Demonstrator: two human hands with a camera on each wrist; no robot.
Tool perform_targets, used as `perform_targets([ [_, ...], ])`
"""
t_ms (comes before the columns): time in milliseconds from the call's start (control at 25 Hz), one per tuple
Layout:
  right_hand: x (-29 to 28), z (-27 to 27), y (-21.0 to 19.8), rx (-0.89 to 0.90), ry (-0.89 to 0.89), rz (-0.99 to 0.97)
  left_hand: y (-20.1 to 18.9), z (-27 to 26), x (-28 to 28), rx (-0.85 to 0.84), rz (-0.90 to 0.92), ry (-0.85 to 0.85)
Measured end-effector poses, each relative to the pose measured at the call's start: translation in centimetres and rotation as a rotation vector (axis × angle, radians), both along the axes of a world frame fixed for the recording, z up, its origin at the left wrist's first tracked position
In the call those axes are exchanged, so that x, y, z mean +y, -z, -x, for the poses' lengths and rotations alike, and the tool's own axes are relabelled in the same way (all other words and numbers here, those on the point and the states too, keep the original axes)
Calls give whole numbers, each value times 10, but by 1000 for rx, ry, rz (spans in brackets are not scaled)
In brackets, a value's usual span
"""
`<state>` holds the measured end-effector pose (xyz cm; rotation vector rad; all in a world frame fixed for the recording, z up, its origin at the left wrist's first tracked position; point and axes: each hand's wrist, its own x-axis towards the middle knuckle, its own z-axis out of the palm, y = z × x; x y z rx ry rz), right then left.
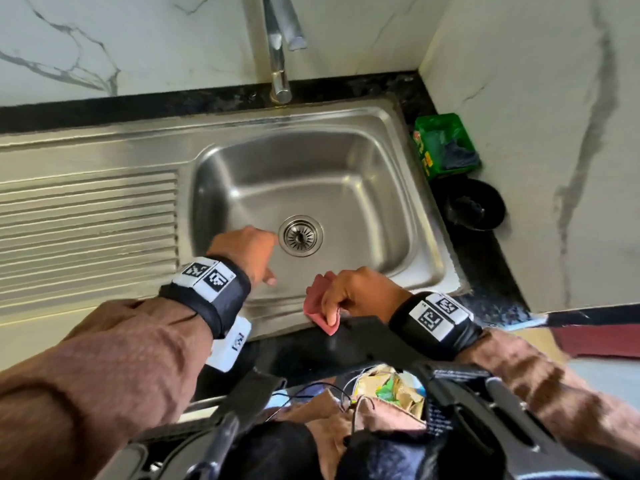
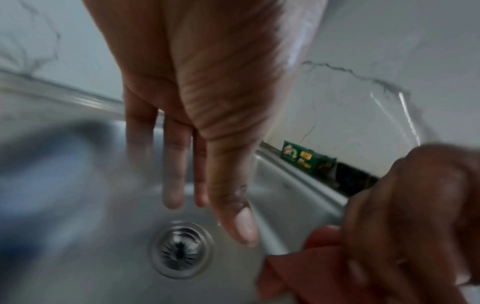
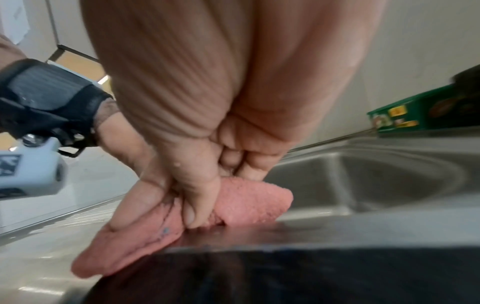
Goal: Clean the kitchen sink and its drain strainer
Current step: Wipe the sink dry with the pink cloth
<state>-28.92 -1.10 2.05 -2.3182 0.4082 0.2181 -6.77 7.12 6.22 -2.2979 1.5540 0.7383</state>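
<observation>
1. Brushed stainless steel in the sink point(image 1: 408, 216), satin rather than mirror-bright, with soft streaked reflections.
2. Ribbed, pressed steel on the draining board point(image 1: 86, 216), same dull sheen.
3. Shinier metal on the drain strainer point(image 1: 300, 235), slotted, ringed by a polished rim.
4. Polished chrome on the tap point(image 1: 278, 46), glossy.
5. Nubbly pink cloth point(image 3: 249, 201), matt, coarse-textured, damp-looking, pinched in the right hand point(image 1: 356, 292).
6. Speckled black stone on the worktop point(image 1: 485, 258), glossy.
7. Smooth white marble-look wall point(image 1: 104, 39), grey-veined, slight shine.
8. Glossy green printed plastic on the tub point(image 1: 445, 143).
9. Matt black woven fabric on the wrist straps point(image 1: 221, 299).
</observation>
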Motion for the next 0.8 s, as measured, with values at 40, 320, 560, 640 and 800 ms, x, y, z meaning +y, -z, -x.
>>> perform_targets([
  [40,-6,12,-3,8,41,-3,3,12,-7,205,23,-23],
  [320,-40,80,-16,38,414,-31,26,87,-29,624,70,174],
  [560,-41,84,-30,-492,956,-709,17,107,-48,619,464,7],
  [640,-44,85,-33,-608,1041,-880,7,103,-53,774,525,-126],
  [800,-44,85,-43,-518,901,-1074,-23,103,-61,882,596,-127],
])
